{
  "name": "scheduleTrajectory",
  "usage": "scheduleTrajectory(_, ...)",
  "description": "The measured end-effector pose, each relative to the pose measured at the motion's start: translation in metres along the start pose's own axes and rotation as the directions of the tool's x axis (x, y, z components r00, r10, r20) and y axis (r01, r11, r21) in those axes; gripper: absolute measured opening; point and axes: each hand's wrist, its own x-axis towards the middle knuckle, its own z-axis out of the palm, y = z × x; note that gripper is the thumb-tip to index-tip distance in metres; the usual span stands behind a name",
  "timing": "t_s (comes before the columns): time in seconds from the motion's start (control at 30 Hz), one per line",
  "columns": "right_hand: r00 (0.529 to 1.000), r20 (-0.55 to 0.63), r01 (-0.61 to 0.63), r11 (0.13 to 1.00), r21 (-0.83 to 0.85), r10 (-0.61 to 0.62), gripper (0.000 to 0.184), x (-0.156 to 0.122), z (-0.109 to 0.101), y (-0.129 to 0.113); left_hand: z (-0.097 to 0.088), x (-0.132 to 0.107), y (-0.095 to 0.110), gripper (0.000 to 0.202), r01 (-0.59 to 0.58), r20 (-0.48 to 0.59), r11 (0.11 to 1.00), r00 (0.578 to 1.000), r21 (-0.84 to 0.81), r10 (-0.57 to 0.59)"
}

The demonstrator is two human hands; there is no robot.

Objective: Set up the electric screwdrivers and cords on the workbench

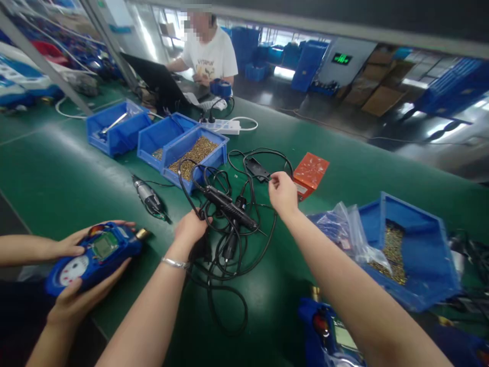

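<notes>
Left of the black cylindrical screwdriver (pixel 230 207), I clamp left hand (pixel 190 228) on thin black cable (pixel 196 210), seemingly steadying it; right hand (pixel 283 193) beyond the screwdriver, fingertips together, hold unclear.

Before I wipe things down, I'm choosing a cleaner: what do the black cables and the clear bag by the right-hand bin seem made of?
Black cables: probably rubber or plastic sheathing, satin, judging by loose loops and faint sheen. Clear bag: likely thin plastic film, glossy, see-through and creased.
</notes>
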Motion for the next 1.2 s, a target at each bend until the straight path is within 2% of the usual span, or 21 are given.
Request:
scheduleTrajectory(0.07,0.989,0.137,0.053,0.998,0.045,-0.059,0.016,-0.005,0.017,-0.017,0.006,0.000,-0.003,0.032,-0.008,-0.027,0.999,1.000,-0.037,0.007)
scheduleTrajectory(0.17,0.944,0.328,-0.026,0.998,-0.051,0.041,0.019,0.001,0.049,-0.033,0.011,-0.002,-0.011,0.032,-0.028,-0.077,0.992,0.997,-0.125,0.018)
scheduleTrajectory(0.27,0.883,0.418,-0.163,0.974,-0.154,0.214,0.024,0.013,0.080,-0.035,0.015,-0.010,-0.021,0.044,-0.023,-0.132,0.974,0.991,-0.226,-0.007)
scheduleTrajectory(0.33,0.822,0.462,-0.274,0.942,-0.194,0.334,0.031,0.016,0.097,-0.033,0.020,-0.023,-0.027,0.052,-0.046,-0.177,0.946,0.984,-0.321,-0.012)
scheduleTrajectory(0.4,0.769,0.485,-0.375,0.908,-0.185,0.417,0.029,0.016,0.105,-0.030,0.029,-0.040,-0.030,0.058,-0.100,-0.240,0.926,0.971,-0.363,0.010)
scheduleTrajectory(0.47,0.741,0.501,-0.454,0.883,-0.115,0.446,0.020,0.012,0.101,-0.029,0.041,-0.058,-0.029,0.069,-0.122,-0.297,0.952,0.954,-0.280,0.035)
scheduleTrajectory(0.57,0.718,0.549,-0.549,0.833,0.069,0.428,0.016,0.003,0.069,-0.034,0.053,-0.077,-0.017,0.078,-0.126,-0.327,0.991,0.939,-0.042,0.105)
scheduleTrajectory(0.67,0.680,0.642,-0.625,0.738,0.256,0.354,0.013,-0.008,0.013,-0.047,0.054,-0.080,0.006,0.077,-0.228,-0.356,0.973,0.906,0.043,0.228)
scheduleTrajectory(0.73,0.670,0.691,-0.659,0.646,0.385,0.272,0.008,-0.017,-0.024,-0.060,0.049,-0.079,0.024,0.089,-0.355,-0.392,0.932,0.870,-0.075,0.300)
scheduleTrajectory(0.8,0.705,0.682,-0.637,0.594,0.490,0.193,0.006,-0.025,-0.055,-0.072,0.044,-0.081,0.043,0.098,-0.486,-0.401,0.799,0.851,-0.356,0.339)
scheduleTrajectory(0.87,0.796,0.598,-0.508,0.643,0.573,0.096,0.006,-0.031,-0.080,-0.083,0.041,-0.089,0.059,0.088,-0.528,-0.394,0.563,0.850,-0.636,0.350)
scheduleTrajectory(0.93,0.895,0.444,-0.278,0.714,0.642,-0.050,0.009,-0.034,-0.102,-0.091,0.039,-0.099,0.069,0.058,-0.469,-0.384,0.347,0.877,-0.812,0.289)
scheduleTrajectory(0.97,0.929,0.348,-0.149,0.733,0.664,-0.126,0.010,-0.035,-0.114,-0.095,0.038,-0.102,0.071,0.048,-0.416,-0.363,0.251,0.902,-0.874,0.232)
scheduleTrajectory(1.0,0.951,0.245,-0.028,0.734,0.679,-0.190,0.010,-0.036,-0.127,-0.098,0.037,-0.104,0.072,0.043,-0.356,-0.332,0.157,0.930,-0.921,0.156)
scheduleTrajectory(1.07,0.958,0.067,0.151,0.691,0.707,-0.277,0.009,-0.043,-0.155,-0.105,0.035,-0.101,0.070,0.041,-0.233,-0.233,0.003,0.972,-0.973,0.020)
scheduleTrajectory(1.1,0.952,0.010,0.203,0.657,0.726,-0.305,0.008,-0.050,-0.170,-0.109,0.034,-0.095,0.067,0.040,-0.191,-0.190,-0.031,0.981,-0.981,-0.024)
scheduleTrajectory(1.13,0.944,-0.024,0.237,0.624,0.745,-0.330,0.007,-0.059,-0.185,-0.114,0.032,-0.087,0.064,0.038,-0.163,-0.162,-0.025,0.986,-0.986,-0.051)
scheduleTrajectory(1.2,0.931,-0.048,0.265,0.579,0.771,-0.362,0.006,-0.083,-0.212,-0.123,0.027,-0.068,0.057,0.034,-0.140,-0.143,0.036,0.987,-0.989,-0.073)
